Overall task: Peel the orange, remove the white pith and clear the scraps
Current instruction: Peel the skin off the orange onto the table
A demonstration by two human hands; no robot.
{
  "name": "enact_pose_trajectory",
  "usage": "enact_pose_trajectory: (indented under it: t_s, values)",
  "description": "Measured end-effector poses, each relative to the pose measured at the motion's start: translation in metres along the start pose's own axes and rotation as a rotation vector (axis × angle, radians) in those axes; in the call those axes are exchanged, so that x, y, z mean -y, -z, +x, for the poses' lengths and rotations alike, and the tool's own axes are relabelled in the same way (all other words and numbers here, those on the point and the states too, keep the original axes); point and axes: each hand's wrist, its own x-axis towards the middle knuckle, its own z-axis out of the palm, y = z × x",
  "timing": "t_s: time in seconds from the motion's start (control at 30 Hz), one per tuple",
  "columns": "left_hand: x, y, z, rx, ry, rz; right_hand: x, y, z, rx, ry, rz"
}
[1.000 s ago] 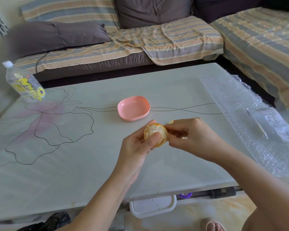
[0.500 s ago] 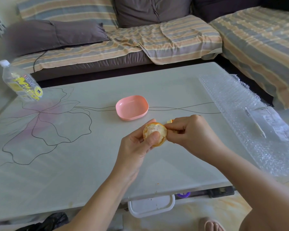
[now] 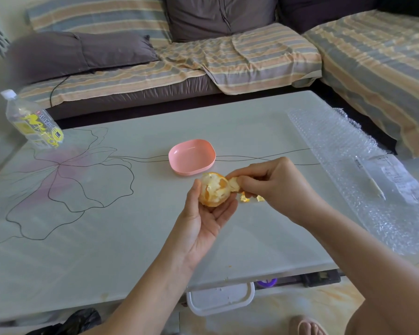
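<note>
Striped sofa [image 3: 228, 56] fills the top of the frame; pale table [image 3: 107, 238] with a line-drawn flower takes the centre and left. Bubble wrap [image 3: 344, 146] lies along the table's right edge, a clear packet [image 3: 394, 180] on it, its printed label too small to read. Clear bottle [image 3: 32, 122] at upper left, white cap, yellow label, lettering blurred and unreadable. Pink dish [image 3: 191, 157] just above centre. Left hand [image 3: 203, 221], palm up, cradles the orange [image 3: 214, 189] at frame centre just below the dish: thumb against its left side, fingers curved beneath. Right hand [image 3: 276, 187] clenched, fingertips pinching a peel flap [image 3: 234, 183] on the fruit's right side. Orange partly peeled: white pith over most of the top, orange patches showing. Small scraps [image 3: 244, 198] under the right hand
</note>
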Motion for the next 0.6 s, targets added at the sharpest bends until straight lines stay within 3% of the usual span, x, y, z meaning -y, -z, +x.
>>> enact_pose_trajectory:
  t_s: [0.13, 0.33, 0.47, 0.53, 0.6]
  values:
    - [0.002, -0.004, 0.0, -0.1, 0.084, -0.071, -0.001, -0.004, 0.001, 0.023, -0.07, 0.13]
    - [0.003, -0.005, 0.002, -0.083, 0.144, -0.154, -0.011, -0.005, 0.007, 0.106, -0.234, 0.524]
    - [0.002, -0.005, 0.003, -0.069, 0.182, -0.242, -0.015, -0.002, 0.014, 0.017, -0.36, 0.744]
    - [-0.001, -0.002, 0.004, -0.085, 0.16, -0.254, -0.02, 0.011, 0.02, -0.092, -0.327, 0.593]
    - [-0.004, 0.001, 0.005, -0.11, 0.123, -0.228, -0.026, 0.025, 0.024, -0.236, -0.241, 0.104]
